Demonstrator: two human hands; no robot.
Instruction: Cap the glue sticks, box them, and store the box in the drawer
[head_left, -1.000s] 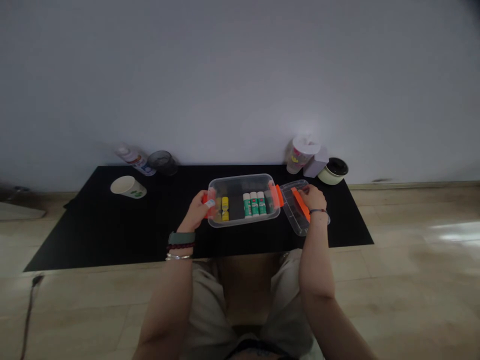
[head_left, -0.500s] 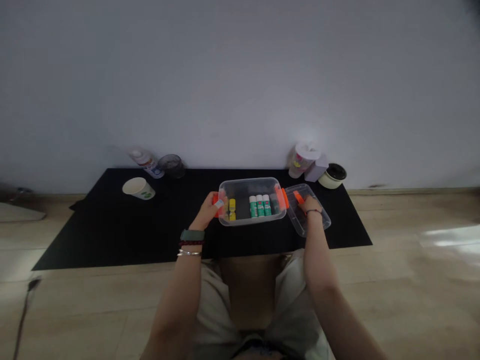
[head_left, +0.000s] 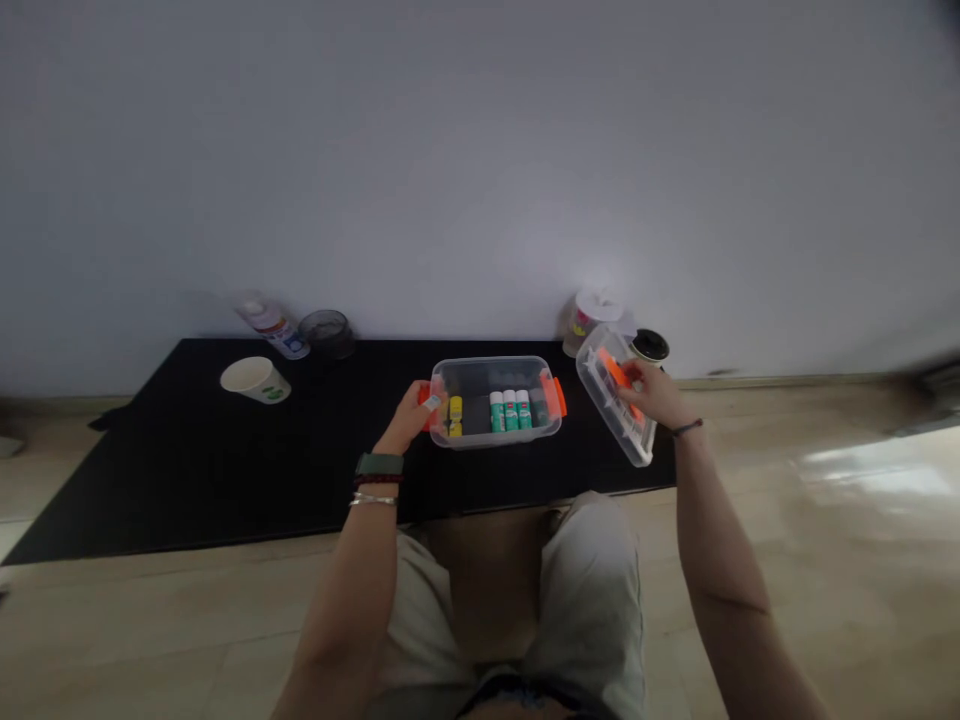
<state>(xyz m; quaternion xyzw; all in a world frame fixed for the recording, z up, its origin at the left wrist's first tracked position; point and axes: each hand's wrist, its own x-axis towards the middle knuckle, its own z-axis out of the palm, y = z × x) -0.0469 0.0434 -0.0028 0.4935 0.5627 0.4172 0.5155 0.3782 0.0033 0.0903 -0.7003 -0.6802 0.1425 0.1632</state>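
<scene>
Holding a clear plastic lid (head_left: pixel 600 368) tilted up, its long axis slanting away, the right hand (head_left: pixel 651 390) sits just right of a clear rectangular plastic box (head_left: pixel 495 366) lying crosswise. The left hand (head_left: pixel 405 420) clasps the box's orange end clip (head_left: pixel 425 395). Green-and-white glue sticks (head_left: pixel 508 411) inside show no readable writing.

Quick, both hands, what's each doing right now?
Left hand: closed on the orange plastic handle of the clear plastic box.
Right hand: closed, holding the clear plastic lid tilted up.
</scene>
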